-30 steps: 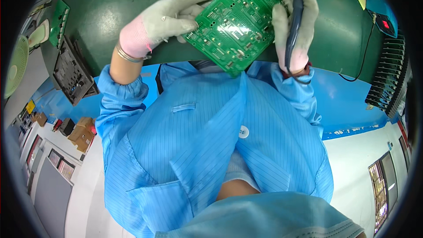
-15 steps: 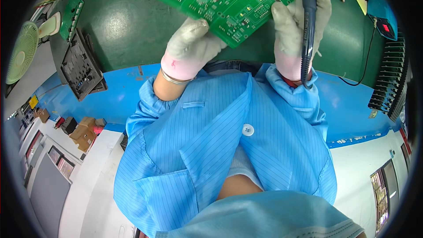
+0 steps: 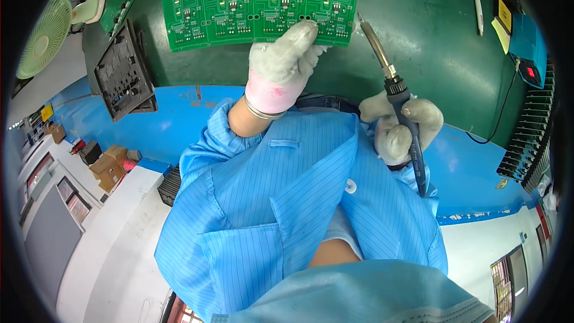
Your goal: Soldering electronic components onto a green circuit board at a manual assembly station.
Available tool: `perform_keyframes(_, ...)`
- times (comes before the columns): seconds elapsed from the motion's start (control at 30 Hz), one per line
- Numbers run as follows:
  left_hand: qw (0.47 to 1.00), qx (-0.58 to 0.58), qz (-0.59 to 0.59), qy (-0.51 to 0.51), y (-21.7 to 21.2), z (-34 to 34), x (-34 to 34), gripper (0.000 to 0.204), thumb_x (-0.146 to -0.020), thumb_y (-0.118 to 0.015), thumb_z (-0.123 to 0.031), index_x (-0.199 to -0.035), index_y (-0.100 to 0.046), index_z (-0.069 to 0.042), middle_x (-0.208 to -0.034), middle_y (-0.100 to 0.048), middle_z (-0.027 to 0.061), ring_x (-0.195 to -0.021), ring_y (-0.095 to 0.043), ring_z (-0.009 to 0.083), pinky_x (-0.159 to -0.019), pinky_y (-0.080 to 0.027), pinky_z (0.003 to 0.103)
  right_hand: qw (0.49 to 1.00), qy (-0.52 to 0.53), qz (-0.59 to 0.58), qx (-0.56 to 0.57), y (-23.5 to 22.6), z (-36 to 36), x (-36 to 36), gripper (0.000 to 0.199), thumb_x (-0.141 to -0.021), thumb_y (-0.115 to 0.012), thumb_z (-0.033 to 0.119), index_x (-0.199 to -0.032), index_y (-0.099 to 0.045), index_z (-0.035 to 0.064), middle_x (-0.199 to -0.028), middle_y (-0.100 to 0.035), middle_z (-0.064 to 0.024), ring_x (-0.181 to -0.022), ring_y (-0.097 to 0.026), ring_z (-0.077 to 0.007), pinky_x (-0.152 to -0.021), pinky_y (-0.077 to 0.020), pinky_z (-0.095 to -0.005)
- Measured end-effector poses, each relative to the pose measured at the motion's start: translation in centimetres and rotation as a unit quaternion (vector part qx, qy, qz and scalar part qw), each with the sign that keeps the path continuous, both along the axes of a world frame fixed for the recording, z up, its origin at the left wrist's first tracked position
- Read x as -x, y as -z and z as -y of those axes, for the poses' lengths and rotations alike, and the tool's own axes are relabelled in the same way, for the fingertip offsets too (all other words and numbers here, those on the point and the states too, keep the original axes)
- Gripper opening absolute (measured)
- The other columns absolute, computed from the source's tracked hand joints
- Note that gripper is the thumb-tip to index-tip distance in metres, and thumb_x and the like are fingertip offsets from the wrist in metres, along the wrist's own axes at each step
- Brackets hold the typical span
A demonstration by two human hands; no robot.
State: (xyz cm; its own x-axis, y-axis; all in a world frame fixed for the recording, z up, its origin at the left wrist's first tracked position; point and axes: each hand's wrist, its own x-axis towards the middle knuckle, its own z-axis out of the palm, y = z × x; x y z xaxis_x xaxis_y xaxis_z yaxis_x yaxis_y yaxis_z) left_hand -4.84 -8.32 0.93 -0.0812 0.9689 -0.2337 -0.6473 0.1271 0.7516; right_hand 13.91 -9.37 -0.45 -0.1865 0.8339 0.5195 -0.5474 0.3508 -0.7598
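Note:
My left hand (image 3: pixel 281 63), in a white glove with a pink cuff, pinches the lower edge of a large green circuit board panel (image 3: pixel 257 0) and holds it up flat over the green bench mat (image 3: pixel 430 36). My right hand (image 3: pixel 400 128), also gloved, grips a soldering iron (image 3: pixel 391 84) by its dark handle. The iron's metal tip points up toward the panel's lower right corner and stands just short of it. Blue coat sleeves cover both forearms.
A black fixture tray (image 3: pixel 122 72) and a small green board (image 3: pixel 119 0) lie at the left, beside a green fan (image 3: pixel 42 36). A blue soldering station (image 3: pixel 526 42) and a black rack (image 3: pixel 529 149) stand at the right. Cardboard boxes (image 3: pixel 107 161) sit lower left.
The panel has swung up and leftward, from tilted between both hands to flat in my left hand alone. My right hand has dropped lower with the iron.

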Motion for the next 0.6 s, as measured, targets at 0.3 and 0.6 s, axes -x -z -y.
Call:
perform_keyframes(0.3,0.989,-0.022,-0.14,-0.043,-0.2,0.6,0.1,0.021,-0.093,-0.06,-0.016,-0.091,-0.065,0.004,-0.081,-0.064,0.0064,-0.069,-0.055,0.0102,-0.062,-0.046,0.026,0.988,-0.002,0.022,0.153,-1.3,1.0,0.4,0.04,-0.085,-0.075,0.029,-0.113,-0.052,0.0126,-0.06,-0.05,-0.0115,-0.05,-0.045,-0.0117,-0.042,-0.0362,-0.0254)
perform_keyframes(0.6,0.988,-0.047,-0.14,-0.038,0.2,0.8,0.0,0.019,-0.093,-0.059,-0.014,-0.091,-0.065,0.004,-0.081,-0.064,0.005,-0.068,-0.054,0.0093,-0.061,-0.045,0.023,0.99,0.042,0.014,0.132,-1.4,1.0,1.0,0.044,-0.091,-0.064,0.034,-0.114,-0.047,0.0009,-0.067,-0.064,-0.0203,-0.053,-0.063,-0.0206,-0.045,-0.0513,-0.0301)
